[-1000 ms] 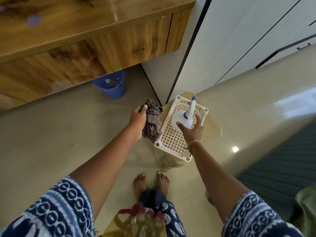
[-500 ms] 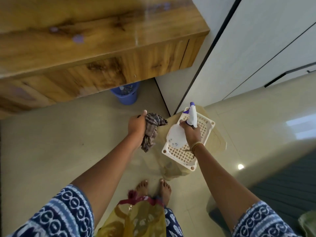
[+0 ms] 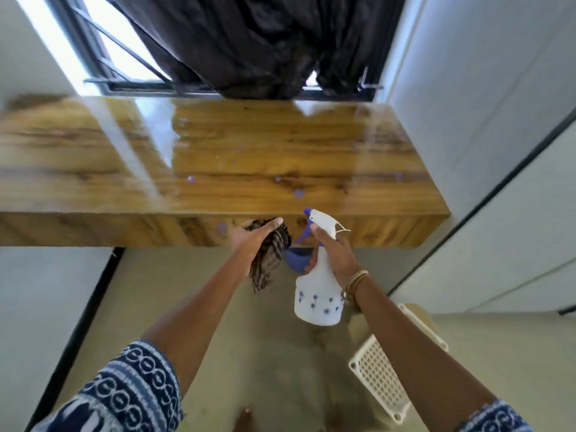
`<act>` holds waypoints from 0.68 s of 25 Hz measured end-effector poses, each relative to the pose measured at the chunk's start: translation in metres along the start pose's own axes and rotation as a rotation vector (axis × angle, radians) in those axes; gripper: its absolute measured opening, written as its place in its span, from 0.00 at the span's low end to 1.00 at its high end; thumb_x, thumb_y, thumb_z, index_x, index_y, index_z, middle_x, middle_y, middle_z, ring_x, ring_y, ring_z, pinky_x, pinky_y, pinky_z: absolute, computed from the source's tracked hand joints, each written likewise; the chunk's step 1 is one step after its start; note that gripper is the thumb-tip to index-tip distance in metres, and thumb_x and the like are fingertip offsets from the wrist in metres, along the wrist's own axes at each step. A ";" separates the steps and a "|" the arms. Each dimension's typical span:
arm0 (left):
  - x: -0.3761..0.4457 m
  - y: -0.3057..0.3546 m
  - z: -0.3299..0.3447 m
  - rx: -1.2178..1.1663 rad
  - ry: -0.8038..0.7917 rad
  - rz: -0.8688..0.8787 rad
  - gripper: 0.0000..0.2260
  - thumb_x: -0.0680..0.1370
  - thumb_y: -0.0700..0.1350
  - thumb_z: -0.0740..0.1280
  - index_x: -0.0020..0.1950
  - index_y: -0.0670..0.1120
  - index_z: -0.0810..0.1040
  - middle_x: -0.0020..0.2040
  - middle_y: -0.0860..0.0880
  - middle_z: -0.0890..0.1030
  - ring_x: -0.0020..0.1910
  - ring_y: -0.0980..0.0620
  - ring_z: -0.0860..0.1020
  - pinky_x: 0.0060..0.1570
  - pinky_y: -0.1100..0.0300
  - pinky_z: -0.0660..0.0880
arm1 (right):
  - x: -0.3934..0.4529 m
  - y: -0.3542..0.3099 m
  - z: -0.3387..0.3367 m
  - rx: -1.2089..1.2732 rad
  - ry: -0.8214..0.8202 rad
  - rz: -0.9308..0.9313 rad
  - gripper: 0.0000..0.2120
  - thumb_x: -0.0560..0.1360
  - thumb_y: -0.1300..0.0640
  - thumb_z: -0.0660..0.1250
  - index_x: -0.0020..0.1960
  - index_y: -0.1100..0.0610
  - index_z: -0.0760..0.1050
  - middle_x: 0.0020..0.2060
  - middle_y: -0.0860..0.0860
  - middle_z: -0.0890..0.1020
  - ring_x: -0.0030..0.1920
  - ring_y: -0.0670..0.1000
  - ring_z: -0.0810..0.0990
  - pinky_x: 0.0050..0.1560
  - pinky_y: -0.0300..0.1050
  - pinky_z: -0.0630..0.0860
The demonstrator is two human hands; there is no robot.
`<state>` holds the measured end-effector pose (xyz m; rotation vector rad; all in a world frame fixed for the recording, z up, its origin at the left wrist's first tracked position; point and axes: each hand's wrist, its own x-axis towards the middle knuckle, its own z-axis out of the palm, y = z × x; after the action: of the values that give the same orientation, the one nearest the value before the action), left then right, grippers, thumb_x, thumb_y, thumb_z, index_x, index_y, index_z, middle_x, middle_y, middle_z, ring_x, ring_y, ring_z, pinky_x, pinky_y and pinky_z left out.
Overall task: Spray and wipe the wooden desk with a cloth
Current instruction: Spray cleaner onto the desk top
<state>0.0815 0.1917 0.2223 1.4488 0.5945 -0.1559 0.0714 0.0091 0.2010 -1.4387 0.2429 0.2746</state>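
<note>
From the head view we look down on a wooden table [image 3: 249, 157] that spans the middle of the frame from the left edge to the right of centre. Its top is glossy honey-brown with dark grain streaks, and it reflects the bright window [image 3: 103, 51] and the dark curtain [image 3: 265, 42] in the upper part of the frame. Small purple spots dot the top, most of them toward its lower right, and one sits on the front edge.

Just below the table's front edge, at the centre of the frame, our left hand [image 3: 252, 244] makes a clenched grip round a cloth [image 3: 269, 260]. The cloth is dark brown with a pale check, bunched up, and its loose end hangs down below the hand. It is off the table, held in the air in front of the edge.

Just to the right, our right hand [image 3: 338, 254] has its grip wrapped round the neck of a spray bottle [image 3: 318, 294]. The bottle is white with small purple flower prints on its body, a white head and a purple nozzle and trigger. The nozzle points up and left toward the table edge. A band of thin bracelets sits at that wrist.

Between the two hands a blue bin [image 3: 296, 260] shows on the floor under the table. In the lower right of the frame a white perforated basket [image 3: 380, 381] lies behind our right forearm. Blue-and-white patterned sleeves fill the lower corners.
</note>
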 end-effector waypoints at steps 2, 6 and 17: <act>0.008 0.025 -0.038 -0.061 0.008 -0.005 0.16 0.64 0.49 0.81 0.44 0.45 0.79 0.44 0.44 0.84 0.42 0.46 0.83 0.48 0.53 0.81 | 0.010 -0.026 0.036 -0.115 -0.092 -0.015 0.13 0.77 0.53 0.71 0.43 0.63 0.78 0.25 0.57 0.76 0.24 0.56 0.76 0.33 0.48 0.79; 0.035 0.064 -0.120 -0.089 0.012 0.021 0.20 0.65 0.44 0.81 0.51 0.47 0.76 0.51 0.42 0.83 0.50 0.42 0.83 0.53 0.43 0.80 | 0.039 -0.053 0.118 -0.244 -0.213 -0.017 0.09 0.75 0.60 0.72 0.55 0.60 0.80 0.28 0.51 0.79 0.26 0.53 0.75 0.37 0.56 0.79; 0.132 0.125 -0.302 -0.355 0.201 0.076 0.15 0.76 0.45 0.72 0.61 0.47 0.75 0.55 0.38 0.81 0.53 0.37 0.81 0.53 0.38 0.78 | 0.111 -0.088 0.310 -0.100 -0.515 0.094 0.08 0.79 0.55 0.66 0.57 0.55 0.78 0.54 0.55 0.84 0.42 0.52 0.86 0.31 0.42 0.77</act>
<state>0.1625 0.5312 0.2688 1.1459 0.6912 0.1517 0.2053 0.3118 0.2840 -1.4059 -0.1261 0.7285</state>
